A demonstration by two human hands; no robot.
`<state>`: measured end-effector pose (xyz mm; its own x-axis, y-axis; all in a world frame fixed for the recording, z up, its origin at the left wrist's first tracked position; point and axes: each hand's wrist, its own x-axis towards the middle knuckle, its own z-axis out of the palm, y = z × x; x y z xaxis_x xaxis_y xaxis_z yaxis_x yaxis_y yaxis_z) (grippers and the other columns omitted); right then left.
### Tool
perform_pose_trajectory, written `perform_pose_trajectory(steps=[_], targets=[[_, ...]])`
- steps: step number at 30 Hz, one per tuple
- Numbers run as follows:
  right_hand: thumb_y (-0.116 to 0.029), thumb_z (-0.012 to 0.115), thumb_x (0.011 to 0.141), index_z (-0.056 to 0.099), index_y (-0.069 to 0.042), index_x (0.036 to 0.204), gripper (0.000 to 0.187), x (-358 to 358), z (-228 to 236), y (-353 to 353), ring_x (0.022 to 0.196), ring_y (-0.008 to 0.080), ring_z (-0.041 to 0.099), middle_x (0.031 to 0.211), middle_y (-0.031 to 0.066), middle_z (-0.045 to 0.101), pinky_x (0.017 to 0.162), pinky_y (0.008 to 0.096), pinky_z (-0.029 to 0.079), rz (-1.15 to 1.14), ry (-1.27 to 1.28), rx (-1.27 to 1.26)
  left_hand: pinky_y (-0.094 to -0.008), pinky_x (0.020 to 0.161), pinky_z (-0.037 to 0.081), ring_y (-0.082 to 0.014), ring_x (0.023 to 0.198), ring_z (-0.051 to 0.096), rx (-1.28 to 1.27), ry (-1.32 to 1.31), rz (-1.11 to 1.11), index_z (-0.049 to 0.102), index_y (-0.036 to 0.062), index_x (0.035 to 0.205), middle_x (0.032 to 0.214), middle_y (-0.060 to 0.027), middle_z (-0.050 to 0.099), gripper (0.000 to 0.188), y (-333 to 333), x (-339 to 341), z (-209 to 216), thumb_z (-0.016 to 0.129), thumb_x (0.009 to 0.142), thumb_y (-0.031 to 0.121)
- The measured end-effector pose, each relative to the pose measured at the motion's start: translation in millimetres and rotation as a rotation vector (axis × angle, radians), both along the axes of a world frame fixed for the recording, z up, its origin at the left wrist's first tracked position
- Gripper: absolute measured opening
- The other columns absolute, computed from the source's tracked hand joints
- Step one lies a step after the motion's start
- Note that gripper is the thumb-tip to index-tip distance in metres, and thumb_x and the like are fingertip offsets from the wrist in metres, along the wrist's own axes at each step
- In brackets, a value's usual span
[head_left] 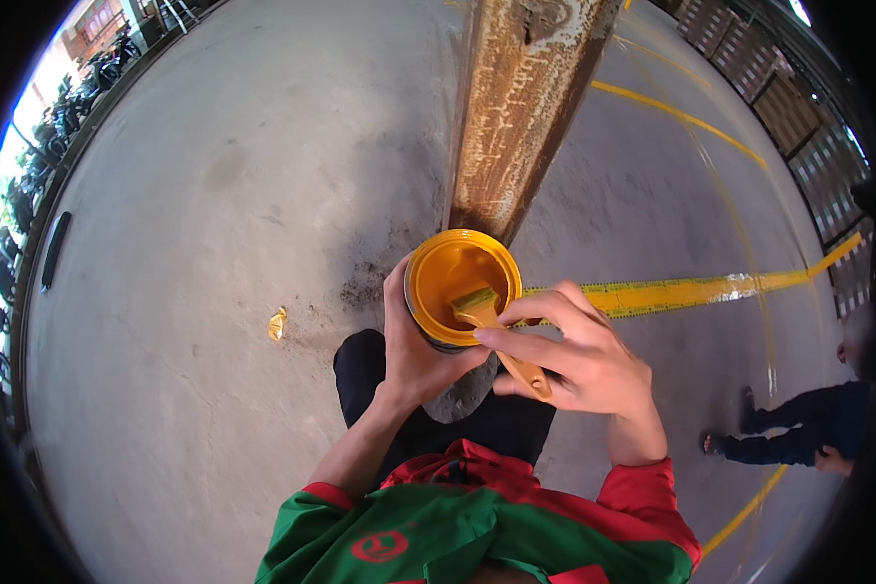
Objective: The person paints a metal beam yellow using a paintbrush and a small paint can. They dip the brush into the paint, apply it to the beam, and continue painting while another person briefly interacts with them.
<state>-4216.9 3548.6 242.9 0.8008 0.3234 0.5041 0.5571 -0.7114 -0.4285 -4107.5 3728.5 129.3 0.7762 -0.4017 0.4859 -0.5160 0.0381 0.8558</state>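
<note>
Metal post beyond paint can | yellow strip right | person lower right

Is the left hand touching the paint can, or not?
Touching: in the head view, the left hand curves around the paint can, with no visible gap.

Rusty post blocks way beyond paint can; free room over floor leftward

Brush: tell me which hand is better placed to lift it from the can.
Probably the right hand: it holds the brush by its handle, while the left hand supports the can.
</note>
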Motion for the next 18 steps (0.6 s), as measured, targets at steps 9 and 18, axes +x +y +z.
perform_pose_trajectory(steps=[9, 18], targets=[[-0.007, 0.078, 0.085, 0.072, -0.003, 0.097, 0.013, 17, -10, -13, 0.078, 0.0246, 0.072, 0.093, 0.01, 0.073, 0.066, 0.0347, 0.056, -0.335, -0.068, 0.322, -0.0431, 0.114, 0.038, -0.03, 0.134, 0.048, 0.166, -0.192, -0.037, 0.024, 0.0001, 0.15, 0.142, -0.017, 0.045, 0.119, -8, -2, -4, 0.098, 0.06, 0.024], [-0.002, 0.075, 0.087, 0.068, -0.002, 0.096, 0.011, 8, 43, -28, 0.076, 0.0194, 0.072, 0.09, 0.0104, 0.074, 0.065, 0.0304, 0.056, -0.375, -0.072, 0.574, -0.0421, 0.114, 0.038, -0.0291, 0.134, 0.048, 0.143, -0.072, -0.091, 0.026, 0.0, 0.149, 0.142, -0.0171, 0.044, 0.118, -31, 1, 51, 0.099, 0.058, 0.022]])
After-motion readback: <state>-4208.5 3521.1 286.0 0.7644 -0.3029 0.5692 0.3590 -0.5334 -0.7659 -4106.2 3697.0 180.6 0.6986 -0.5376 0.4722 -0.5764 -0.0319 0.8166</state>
